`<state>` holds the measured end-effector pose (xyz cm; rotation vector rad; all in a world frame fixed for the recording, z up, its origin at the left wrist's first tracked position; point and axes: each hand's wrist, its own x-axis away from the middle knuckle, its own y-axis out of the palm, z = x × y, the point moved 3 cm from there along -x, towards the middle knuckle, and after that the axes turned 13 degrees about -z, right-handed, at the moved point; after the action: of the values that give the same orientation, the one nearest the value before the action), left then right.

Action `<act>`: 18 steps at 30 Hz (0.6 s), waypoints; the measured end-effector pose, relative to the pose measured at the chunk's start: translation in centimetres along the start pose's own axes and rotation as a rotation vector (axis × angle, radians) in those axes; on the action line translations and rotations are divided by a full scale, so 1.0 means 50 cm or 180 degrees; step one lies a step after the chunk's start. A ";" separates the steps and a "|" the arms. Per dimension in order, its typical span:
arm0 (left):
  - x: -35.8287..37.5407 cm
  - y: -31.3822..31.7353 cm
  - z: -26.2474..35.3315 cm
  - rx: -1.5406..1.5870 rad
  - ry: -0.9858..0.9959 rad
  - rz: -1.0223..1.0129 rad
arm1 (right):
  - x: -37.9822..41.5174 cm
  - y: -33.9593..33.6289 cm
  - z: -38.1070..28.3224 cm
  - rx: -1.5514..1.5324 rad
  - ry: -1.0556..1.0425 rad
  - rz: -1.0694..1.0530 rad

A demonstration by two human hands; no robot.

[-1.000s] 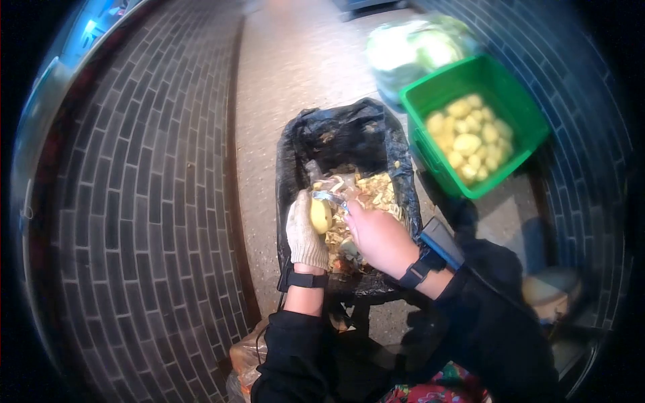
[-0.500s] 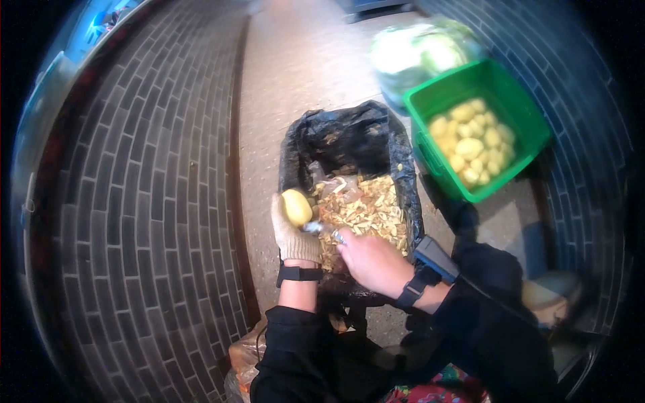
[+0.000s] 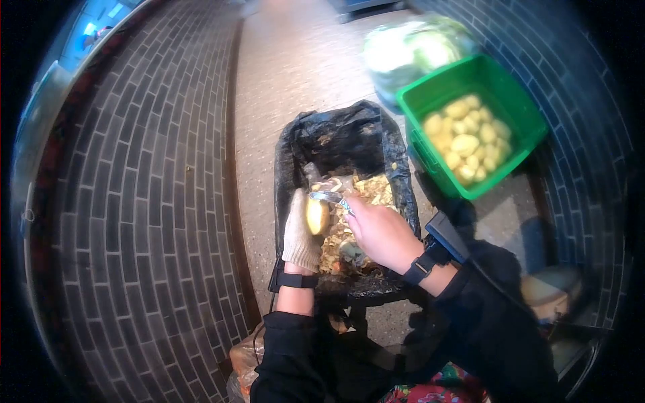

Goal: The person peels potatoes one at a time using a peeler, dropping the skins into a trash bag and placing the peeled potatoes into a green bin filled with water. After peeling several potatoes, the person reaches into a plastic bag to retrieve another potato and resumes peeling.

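Note:
My left hand (image 3: 299,232), in a pale knitted glove, is closed around a yellow peeled-looking potato (image 3: 316,216). My bare right hand (image 3: 379,232) grips a metal peeler (image 3: 329,196), whose head lies against the far end of the potato. Both hands are above a bin lined with a black plastic bag (image 3: 342,138). Inside the bag lies a heap of potato peelings (image 3: 375,190), partly covered by my hands. The fingers of my left hand are mostly hidden behind the potato.
A green crate (image 3: 517,158) holding several peeled potatoes (image 3: 463,143) stands to the right of the bin. Behind it is a clear bag of pale green vegetables (image 3: 420,50), perhaps cabbages. A dark brick-patterned wall (image 3: 148,174) rises on the left.
The peeler has moved from the potato's near end up to its far end. My left hand has turned the potato more upright. The view has shifted slightly.

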<state>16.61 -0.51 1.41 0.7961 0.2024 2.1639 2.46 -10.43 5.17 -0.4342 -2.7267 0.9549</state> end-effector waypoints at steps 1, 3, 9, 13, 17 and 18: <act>0.000 0.005 0.001 -0.0089 0.0071 0.0091 | 0.001 -0.003 -0.003 0.0000 0.0002 0.0000; 0.008 0.014 0.008 -0.0253 0.0193 0.0180 | 0.002 -0.006 -0.007 0.0083 0.0043 -0.0051; -0.004 -0.005 0.000 -0.0483 0.0800 0.0437 | -0.004 0.036 -0.021 0.0219 0.0328 -0.0074; 0.002 -0.004 0.000 -0.0389 0.0894 0.0855 | -0.008 0.053 -0.026 0.0299 0.0391 -0.0169; -0.024 -0.040 -0.018 -0.0524 0.1037 0.0851 | 0.009 0.065 -0.032 0.0287 0.0295 -0.0112; -0.038 -0.058 -0.020 -0.0205 0.0942 0.0903 | 0.018 0.075 -0.042 0.0229 0.0252 -0.0160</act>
<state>18.78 0.11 -1.41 0.4870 0.1768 2.5404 3.04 -6.12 4.49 -0.3803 -2.6107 0.9974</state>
